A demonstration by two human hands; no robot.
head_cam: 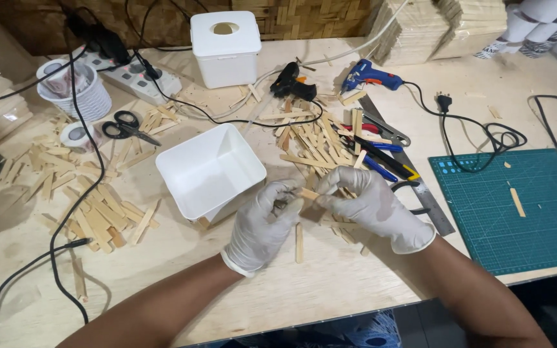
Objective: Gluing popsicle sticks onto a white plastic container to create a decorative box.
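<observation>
You are at a pale plywood desk (330, 283) backed by a woven bamboo wall, with wooden sticks strewn across it. Two white plastic containers are here: a square tub (211, 171) just beside your left hand, tilted toward you with nothing visible inside, and a lidded box (225, 48) at the back with a round hole in its lid, its contents hidden. A ribbed white cup (75, 90) at the left holds a roll of tape, and a second roll (75, 135) lies below it. Two glue guns lie at the back, one black (291, 80), one blue (369, 76). One pair of black scissors (127, 127) lies left of the tub, and one green cutting mat (523, 206) lies at the right, with a single stick on it. Both your hands wear pale gloves. Your left hand (262, 222) and right hand (369, 203) meet above the desk, each grip closed by fingertips on either end of one short wooden stick (309, 194).
</observation>
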